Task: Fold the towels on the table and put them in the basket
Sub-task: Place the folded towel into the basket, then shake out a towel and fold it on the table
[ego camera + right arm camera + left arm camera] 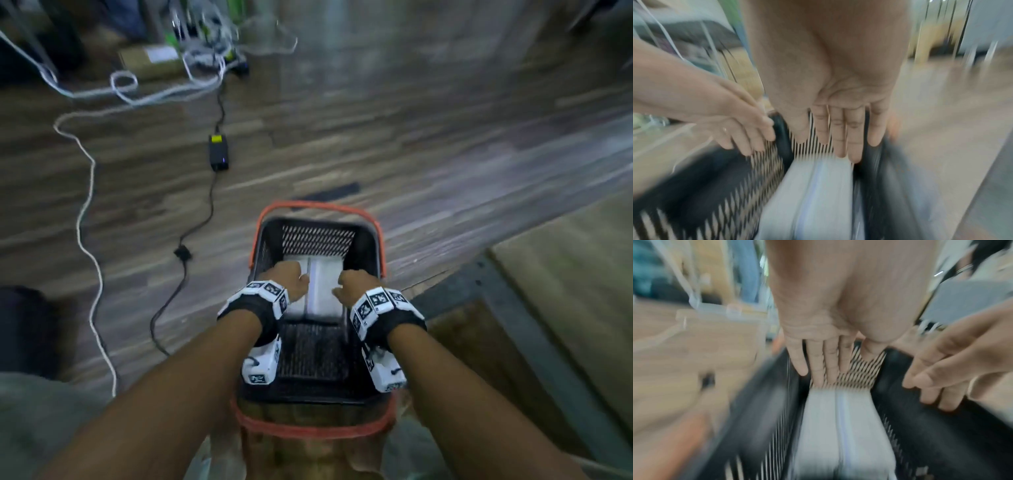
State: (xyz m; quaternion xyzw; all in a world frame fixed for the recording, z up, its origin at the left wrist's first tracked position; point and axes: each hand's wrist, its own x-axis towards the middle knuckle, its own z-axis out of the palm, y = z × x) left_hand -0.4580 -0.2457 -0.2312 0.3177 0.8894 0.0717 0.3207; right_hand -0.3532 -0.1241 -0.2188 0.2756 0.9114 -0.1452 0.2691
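Observation:
A black mesh basket point(368, 246) with orange handles stands on the floor below me. A folded white towel point(323, 287) lies flat in its far half. My left hand point(289, 279) and right hand point(351, 286) are inside the basket, over the towel's left and right sides. In the left wrist view the left fingers point(818, 365) are straight above the towel point(838, 426) and hold nothing. In the right wrist view the right fingers point(840, 133) are also straight, their tips near the far edge of the towel point(813, 194). Blur hides whether they touch it.
White and black cables point(85, 205) and a black power adapter point(218, 152) lie on the wooden floor to the left. A cardboard box point(150, 61) sits far back. A table's edge point(565, 274) runs along the right. A dark object point(20, 329) is at the left edge.

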